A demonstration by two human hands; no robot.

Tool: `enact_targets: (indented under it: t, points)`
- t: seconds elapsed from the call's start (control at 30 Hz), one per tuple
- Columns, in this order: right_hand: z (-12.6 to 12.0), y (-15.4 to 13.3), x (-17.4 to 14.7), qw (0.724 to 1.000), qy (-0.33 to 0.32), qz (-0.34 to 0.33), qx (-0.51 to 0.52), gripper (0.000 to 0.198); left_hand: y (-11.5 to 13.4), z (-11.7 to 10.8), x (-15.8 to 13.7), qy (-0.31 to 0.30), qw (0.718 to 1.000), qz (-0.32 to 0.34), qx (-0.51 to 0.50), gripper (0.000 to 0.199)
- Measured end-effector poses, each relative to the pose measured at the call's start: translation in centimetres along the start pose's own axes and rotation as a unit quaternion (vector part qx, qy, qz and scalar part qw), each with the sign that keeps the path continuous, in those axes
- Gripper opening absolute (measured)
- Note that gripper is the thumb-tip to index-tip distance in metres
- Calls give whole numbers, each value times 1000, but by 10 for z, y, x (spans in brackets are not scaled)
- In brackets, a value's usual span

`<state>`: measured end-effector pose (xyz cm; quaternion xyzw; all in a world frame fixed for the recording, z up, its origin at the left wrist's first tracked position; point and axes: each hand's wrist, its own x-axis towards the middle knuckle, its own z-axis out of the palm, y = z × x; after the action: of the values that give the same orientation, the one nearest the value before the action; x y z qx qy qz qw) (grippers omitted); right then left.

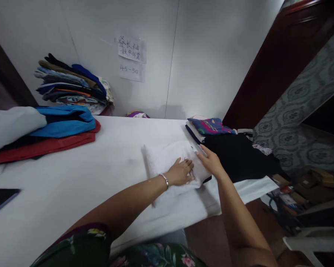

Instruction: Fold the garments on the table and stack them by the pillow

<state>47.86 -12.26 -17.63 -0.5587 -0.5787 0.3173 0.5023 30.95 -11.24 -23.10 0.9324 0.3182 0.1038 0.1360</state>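
A folded white garment [161, 157] lies on the white table, its fabric bunched and creased near my hands. My left hand [180, 172] rests flat on top of it, fingers spread and pointing right; a bracelet circles that wrist. At the garment's right edge is my right hand [210, 161], with thumb and fingers on the white cloth, seeming to hold it; part of the grip is hidden. A small dark piece shows under the garment's right side, just below my right hand.
Right of my hands lie black cloth [239, 155] and a folded blue-and-pink garment [211, 126]. Blue, red and white clothes [64, 120] sit at left, with a tall clothes stack [75, 83] behind. A phone [1, 198] lies on the table [72, 193]. Boxes [317, 185] stand lower right.
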Motion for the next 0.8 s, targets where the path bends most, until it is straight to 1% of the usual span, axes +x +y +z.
enact_targets:
  t: [0.07,0.1,0.17,0.23,0.3,0.37,0.43,0.53,0.6,0.73,0.8]
  points:
    - [18,-17,-8,993,-42,-103,-47,56,-4,-9,3,-1,1000,7,-30,54]
    - [28,-22,-12,986,-69,-135,-67,58,-7,-16,4,1,999,12,-39,51]
    - [46,-21,-14,977,-104,-156,-106,62,-20,-33,3,21,999,1,-38,47]
    - [56,-7,-10,971,-115,-140,-157,65,-37,-52,-3,58,996,-60,-17,45]
    - [57,13,-5,959,-123,-113,-230,66,-58,-65,-11,79,984,-160,-1,46]
    - [54,34,-3,938,-140,-76,-308,66,-78,-70,-18,64,966,-250,2,53]
    - [50,51,-5,920,-142,-40,-363,68,-94,-67,-22,27,952,-305,-9,58]
    - [46,63,-13,911,-119,-26,-394,69,-110,-56,-22,-11,941,-336,-31,61]
    - [46,62,-16,909,-117,-24,-400,69,-114,-51,-20,-17,937,-346,-35,61]
    - [49,43,-9,904,-146,18,-402,74,-110,-48,-20,1,937,-348,-18,59]
    - [58,28,2,907,-162,18,-388,77,-106,-49,-21,7,940,-340,-8,57]
